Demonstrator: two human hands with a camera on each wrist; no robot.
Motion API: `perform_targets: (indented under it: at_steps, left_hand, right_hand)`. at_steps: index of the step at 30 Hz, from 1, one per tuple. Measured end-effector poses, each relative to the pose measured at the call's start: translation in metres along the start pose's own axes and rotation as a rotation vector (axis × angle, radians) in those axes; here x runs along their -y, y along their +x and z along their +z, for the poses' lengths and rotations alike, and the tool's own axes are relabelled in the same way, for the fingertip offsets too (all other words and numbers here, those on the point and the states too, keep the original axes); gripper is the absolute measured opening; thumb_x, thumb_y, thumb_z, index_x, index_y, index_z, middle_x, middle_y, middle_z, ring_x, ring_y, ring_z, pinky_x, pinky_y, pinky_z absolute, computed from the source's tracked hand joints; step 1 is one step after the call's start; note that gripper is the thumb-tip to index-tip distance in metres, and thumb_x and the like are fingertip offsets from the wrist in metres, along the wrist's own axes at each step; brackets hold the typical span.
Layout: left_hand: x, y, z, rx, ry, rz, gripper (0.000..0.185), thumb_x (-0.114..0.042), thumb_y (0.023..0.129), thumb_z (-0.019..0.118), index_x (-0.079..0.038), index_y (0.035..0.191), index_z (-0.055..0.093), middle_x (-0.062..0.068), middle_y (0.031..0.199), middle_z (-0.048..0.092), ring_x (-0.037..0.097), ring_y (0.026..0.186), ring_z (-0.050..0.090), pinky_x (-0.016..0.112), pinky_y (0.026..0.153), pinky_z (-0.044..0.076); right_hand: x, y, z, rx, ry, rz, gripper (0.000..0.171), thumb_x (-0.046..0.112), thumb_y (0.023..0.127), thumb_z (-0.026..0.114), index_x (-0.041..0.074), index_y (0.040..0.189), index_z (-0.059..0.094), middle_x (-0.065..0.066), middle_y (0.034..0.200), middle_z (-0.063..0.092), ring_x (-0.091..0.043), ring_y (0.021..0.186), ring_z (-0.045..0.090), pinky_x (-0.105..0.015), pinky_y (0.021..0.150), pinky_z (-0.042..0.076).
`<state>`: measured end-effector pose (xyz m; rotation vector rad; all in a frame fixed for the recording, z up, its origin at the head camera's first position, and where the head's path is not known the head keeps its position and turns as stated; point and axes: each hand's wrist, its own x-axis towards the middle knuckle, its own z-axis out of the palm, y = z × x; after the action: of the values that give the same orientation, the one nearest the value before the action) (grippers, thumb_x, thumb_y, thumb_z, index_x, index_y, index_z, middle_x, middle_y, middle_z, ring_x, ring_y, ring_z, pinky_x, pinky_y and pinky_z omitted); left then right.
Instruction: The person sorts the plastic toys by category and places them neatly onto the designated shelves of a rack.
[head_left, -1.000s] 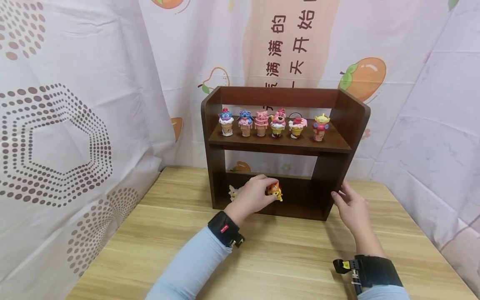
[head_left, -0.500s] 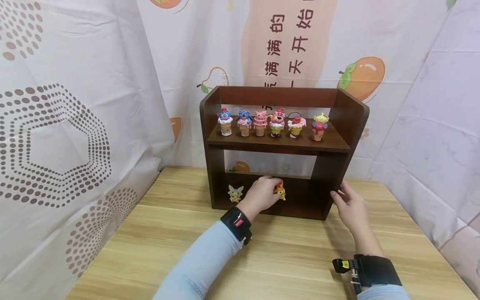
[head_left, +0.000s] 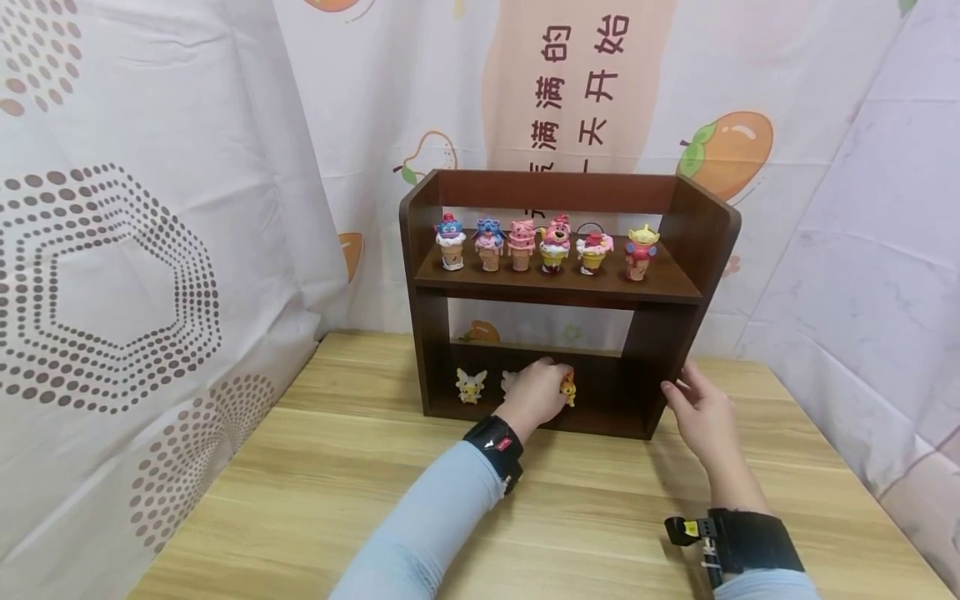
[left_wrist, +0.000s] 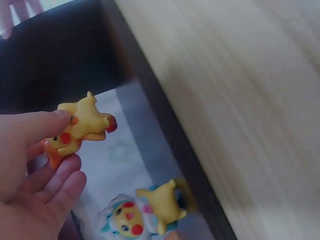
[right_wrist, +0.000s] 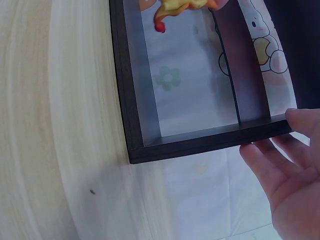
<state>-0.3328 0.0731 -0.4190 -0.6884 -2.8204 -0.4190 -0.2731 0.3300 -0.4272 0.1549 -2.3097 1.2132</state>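
My left hand [head_left: 534, 393] pinches a small yellow Pikachu figurine [left_wrist: 89, 120] with an orange hood between thumb and fingers, inside the lower level of a dark brown two-tier shelf [head_left: 558, 292]. In the left wrist view the figurine is off the board, its red-tipped tail end free. Another Pikachu figurine [left_wrist: 162, 205] with a white and light-blue hood stands beside the hand; in the head view the hand mostly hides it. At the far left of that level stands a third figurine [head_left: 471, 386] with pale ears. My right hand [right_wrist: 295, 170] grips the shelf's right side panel.
On the upper tier several ice-cream-cone figurines [head_left: 521, 247] stand in a row, with a gap before the rightmost alien-headed figurine [head_left: 640, 252]. The shelf rests on a wood-grain table [head_left: 360, 467]. A patterned cloth [head_left: 360, 125] hangs behind.
My left hand has moved right along the lower level with the orange-hooded figurine, uncovering the figurines to its left. My right hand has stayed on the side panel.
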Motion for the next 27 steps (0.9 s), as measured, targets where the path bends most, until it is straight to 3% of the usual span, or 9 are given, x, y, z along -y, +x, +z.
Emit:
perform_targets:
  at_steps: [3,7,21,27]
  left_hand:
    - [-0.002,0.0,0.006,0.003,0.032,0.025,0.041,-0.024,0.092,0.077,-0.022,0.132,0.069,0.0,0.113,0.065,0.012,0.098,0.064,0.026,0.079,0.054]
    - [-0.005,0.0,0.013,-0.004,0.061,0.035,0.035,-0.022,0.092,0.076,-0.022,0.127,0.071,-0.001,0.107,0.065,0.01,0.092,0.064,0.022,0.073,0.051]
    - [-0.013,0.001,0.026,-0.066,0.116,0.044,0.027,-0.017,0.096,0.07,-0.023,0.122,0.071,-0.001,0.107,0.062,0.015,0.098,0.064,0.026,0.078,0.053]
    - [-0.011,0.003,0.033,-0.077,0.133,0.051,0.03,-0.02,0.092,0.075,-0.022,0.122,0.069,0.0,0.109,0.062,0.016,0.097,0.064,0.029,0.08,0.054]
  right_hand:
    - [-0.001,0.0,0.0,0.005,-0.004,-0.004,0.052,0.013,0.103,0.059,0.011,0.154,0.046,-0.029,0.137,0.057,-0.049,0.118,0.058,-0.008,0.074,0.049]
    - [-0.001,0.0,0.001,0.008,-0.012,-0.01,0.052,0.014,0.104,0.058,0.011,0.154,0.045,-0.029,0.138,0.057,-0.049,0.118,0.059,-0.008,0.074,0.048]
    - [-0.001,0.0,0.0,-0.003,-0.03,0.001,0.052,0.015,0.104,0.059,0.012,0.154,0.046,-0.027,0.137,0.058,-0.047,0.117,0.059,-0.007,0.075,0.047]
    - [-0.002,0.0,0.0,-0.002,-0.02,0.003,0.052,0.015,0.104,0.059,0.012,0.154,0.046,-0.027,0.137,0.058,-0.047,0.118,0.059,-0.007,0.076,0.047]
